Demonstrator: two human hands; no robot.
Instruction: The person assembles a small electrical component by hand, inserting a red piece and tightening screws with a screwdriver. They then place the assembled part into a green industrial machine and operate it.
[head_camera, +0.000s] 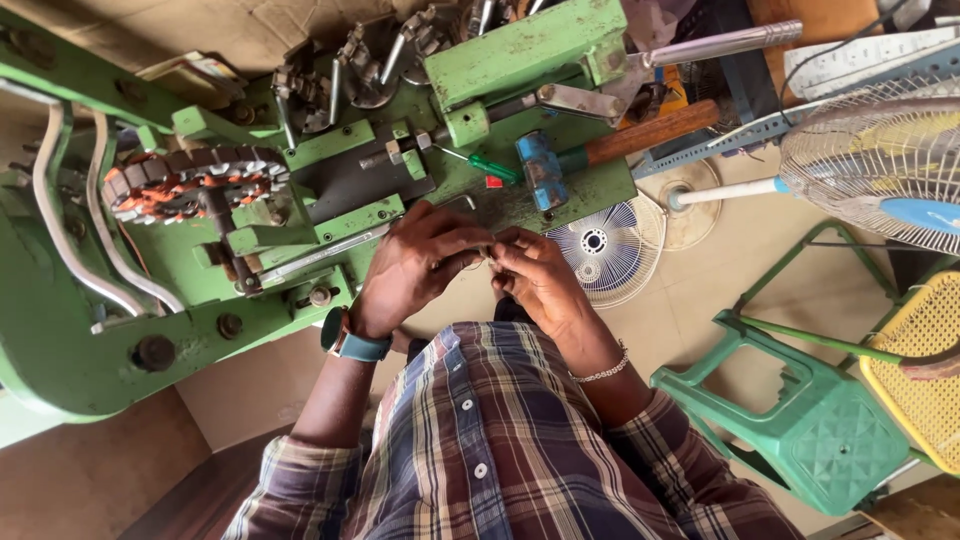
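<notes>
My left hand (418, 262) and my right hand (532, 275) meet fingertip to fingertip just in front of a green metal machine (150, 330). Between the fingers they pinch a small thin wire-like piece (487, 256), too small to make out. The left wrist wears a blue watch (345, 338), the right a silver chain bracelet (602, 370). On the machine's left sits a round stator with orange-brown windings (185, 185). A hammer with a blue head and wooden handle (610, 145) and a green-handled screwdriver (492, 167) lie on the machine bed above my hands.
A fan grille (600, 245) lies on the floor beyond my right hand. A standing fan (885, 165) is at the right, with a green plastic stool (810, 410) and a yellow woven seat (925, 370) below it. Metal clutter crowds the top.
</notes>
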